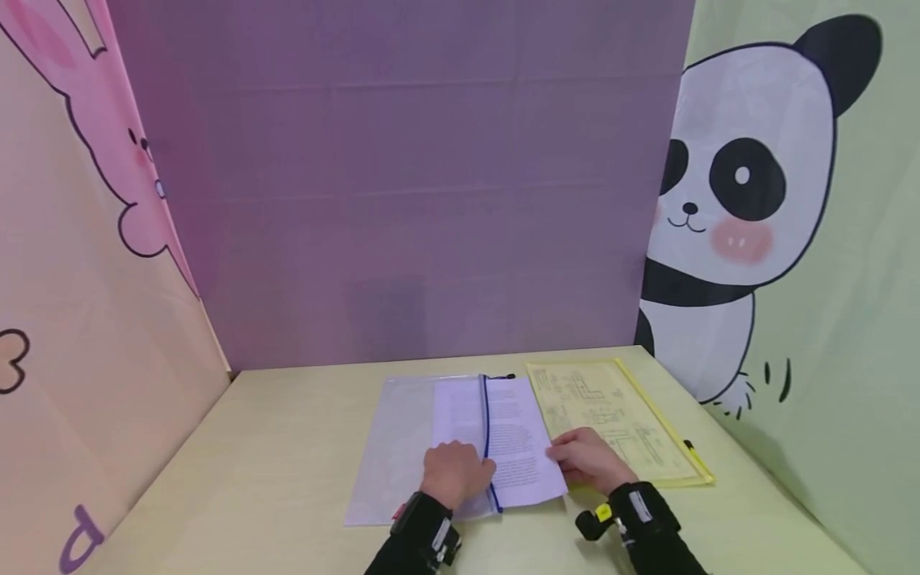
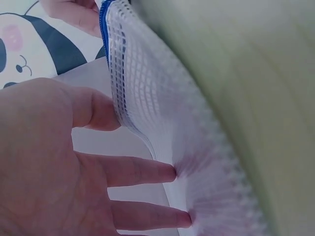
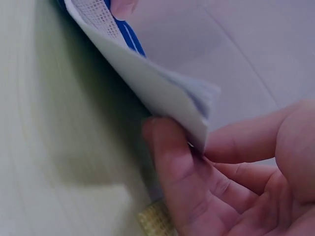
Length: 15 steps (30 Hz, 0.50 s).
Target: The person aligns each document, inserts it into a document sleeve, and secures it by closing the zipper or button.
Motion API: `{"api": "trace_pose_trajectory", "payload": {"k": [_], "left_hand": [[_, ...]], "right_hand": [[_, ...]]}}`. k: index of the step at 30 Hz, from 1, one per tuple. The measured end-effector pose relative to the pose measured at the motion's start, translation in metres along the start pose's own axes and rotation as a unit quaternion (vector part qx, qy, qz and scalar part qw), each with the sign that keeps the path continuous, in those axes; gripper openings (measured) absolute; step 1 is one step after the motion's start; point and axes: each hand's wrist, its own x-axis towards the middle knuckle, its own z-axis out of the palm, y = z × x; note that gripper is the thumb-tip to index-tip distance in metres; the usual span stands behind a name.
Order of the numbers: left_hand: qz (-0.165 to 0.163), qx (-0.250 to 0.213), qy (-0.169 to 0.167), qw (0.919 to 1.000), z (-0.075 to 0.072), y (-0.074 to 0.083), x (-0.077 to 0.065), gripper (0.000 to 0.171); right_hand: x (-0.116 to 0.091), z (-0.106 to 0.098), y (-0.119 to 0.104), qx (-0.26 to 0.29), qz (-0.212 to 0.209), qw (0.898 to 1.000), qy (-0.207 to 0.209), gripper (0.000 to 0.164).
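Note:
A clear mesh zip pouch [image 1: 395, 447] with a blue zip edge [image 1: 487, 423] lies on the table, and a stack of printed paper [image 1: 521, 447] sits partly inside it, its right part sticking out past the zip. My left hand [image 1: 456, 473] holds the pouch near the zip; in the left wrist view its fingertips [image 2: 167, 172] press against the mesh. My right hand [image 1: 591, 459] pinches the lower right edge of the paper between thumb and fingers. The right wrist view shows the sheets' corner [image 3: 197, 113] slightly raised from the table.
A yellow zip pouch [image 1: 618, 423] with printed sheets inside lies to the right, beside the paper and under my right hand. The pale wooden table [image 1: 273, 463] meets a purple backdrop [image 1: 402, 200] behind. Printed cloth panels stand at both sides, a panda [image 1: 740, 263] on the right one.

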Motion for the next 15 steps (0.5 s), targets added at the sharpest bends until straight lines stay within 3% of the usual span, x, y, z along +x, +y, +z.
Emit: {"api": "trace_pose_trajectory", "payload": {"k": [15], "left_hand": [[0.011,0.012,0.008,0.9998,0.001,0.002,-0.001,0.045]], "right_hand": [[0.0,0.016,-0.003,-0.042,0.009,0.999,0.028,0.031]]}}
